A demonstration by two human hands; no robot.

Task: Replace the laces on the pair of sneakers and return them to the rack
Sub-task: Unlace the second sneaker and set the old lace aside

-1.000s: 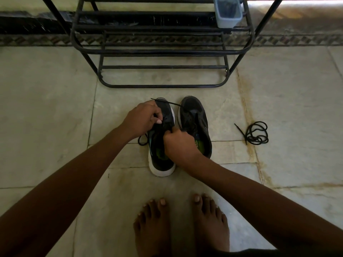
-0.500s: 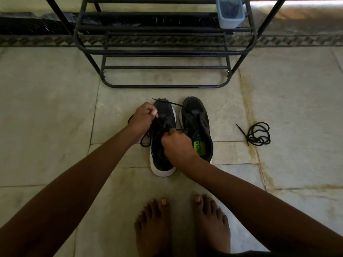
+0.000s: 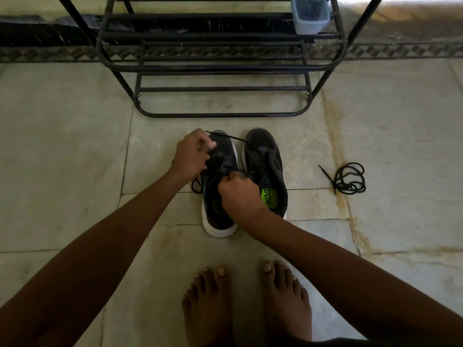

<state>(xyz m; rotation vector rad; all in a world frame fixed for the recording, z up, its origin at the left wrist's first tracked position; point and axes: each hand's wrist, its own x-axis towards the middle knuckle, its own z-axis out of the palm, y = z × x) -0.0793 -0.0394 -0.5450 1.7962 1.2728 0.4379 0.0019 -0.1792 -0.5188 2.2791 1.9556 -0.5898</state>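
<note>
Task partly done: left hand (image 3: 191, 152) and right hand (image 3: 238, 194), fingers curled, each pinch a lace (image 3: 225, 139) over the left sneaker (image 3: 220, 221); right sneaker (image 3: 265, 156) just beside appears unlaced, a coiled lace (image 3: 349, 179) lies farther right, rack (image 3: 220, 68) beyond holds no shoes.

Black sneakers (image 3: 265, 166), white soles, black rack (image 3: 218, 68)

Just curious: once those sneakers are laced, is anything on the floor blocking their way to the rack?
Nothing visible does. The sneakers sit just before the rack on bare floor; the loose lace lies off to the right.
</note>
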